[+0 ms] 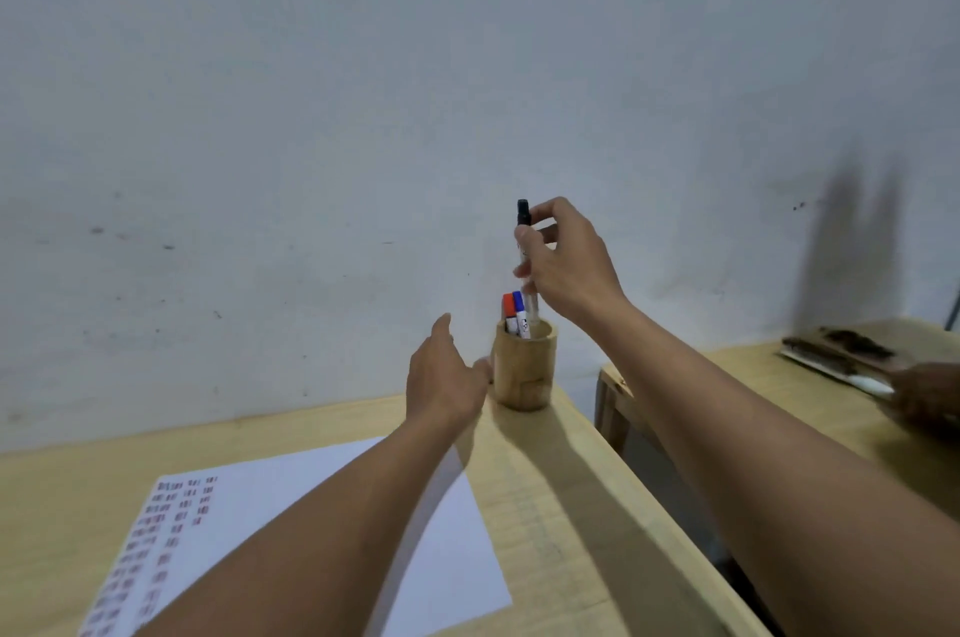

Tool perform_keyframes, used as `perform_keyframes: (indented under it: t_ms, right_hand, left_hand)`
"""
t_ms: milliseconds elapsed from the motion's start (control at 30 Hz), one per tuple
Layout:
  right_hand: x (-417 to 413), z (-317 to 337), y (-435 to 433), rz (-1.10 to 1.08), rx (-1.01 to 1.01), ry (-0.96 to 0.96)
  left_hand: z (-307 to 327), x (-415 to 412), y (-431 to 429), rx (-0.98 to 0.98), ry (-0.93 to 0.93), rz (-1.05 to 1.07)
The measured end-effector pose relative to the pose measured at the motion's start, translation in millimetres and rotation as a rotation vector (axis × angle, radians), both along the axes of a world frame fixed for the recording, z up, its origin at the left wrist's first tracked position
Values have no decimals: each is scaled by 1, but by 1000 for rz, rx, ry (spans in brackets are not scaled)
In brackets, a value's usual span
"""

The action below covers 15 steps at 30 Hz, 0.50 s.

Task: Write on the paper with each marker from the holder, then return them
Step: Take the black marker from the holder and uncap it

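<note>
- A pale, scuffed wall (363, 90) rises behind the wooden holder (524, 366), filling the upper part of the view.
- The light wooden table (561, 491) carries the holder at its far right corner, close to the wall.
- The paper (291, 506), a white sheet, lies on the table to the left of and nearer than the holder; columns of small red and dark marks run down its left part, too blurred to read.
- The left hand (447, 376) is open, fingers loosely spread, just left of the holder; its fingertips are at the holder's side, and contact cannot be told.
- The holder is a short round bamboo-coloured cup, upright.
- A red-capped marker (508, 308) and a blue-capped marker (518, 304) stand inside the holder, caps up.
- The right hand (566, 262), above the holder, pinches a black-capped marker (523, 212) upright, its white lower end at the holder's mouth.
- A second table (779, 387) stands to the right of the holder, across a gap, bearing a dark flat object (841, 348).
</note>
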State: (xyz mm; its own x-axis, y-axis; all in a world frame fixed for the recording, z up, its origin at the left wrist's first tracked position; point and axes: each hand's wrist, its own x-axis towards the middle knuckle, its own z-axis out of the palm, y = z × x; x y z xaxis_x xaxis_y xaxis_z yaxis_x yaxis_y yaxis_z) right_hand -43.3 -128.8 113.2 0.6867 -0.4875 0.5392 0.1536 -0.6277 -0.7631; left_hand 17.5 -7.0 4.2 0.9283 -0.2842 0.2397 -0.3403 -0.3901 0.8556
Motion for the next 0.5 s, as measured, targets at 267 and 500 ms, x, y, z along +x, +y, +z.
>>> perform_keyframes:
  t_ms: [267, 500]
  right_hand:
    - [-30, 3, 70, 92, -146, 115]
    - [-44, 1, 120, 100, -261, 148]
  left_hand:
    - [63, -37, 82, -311, -87, 27]
    - [91, -59, 137, -411, -120, -5]
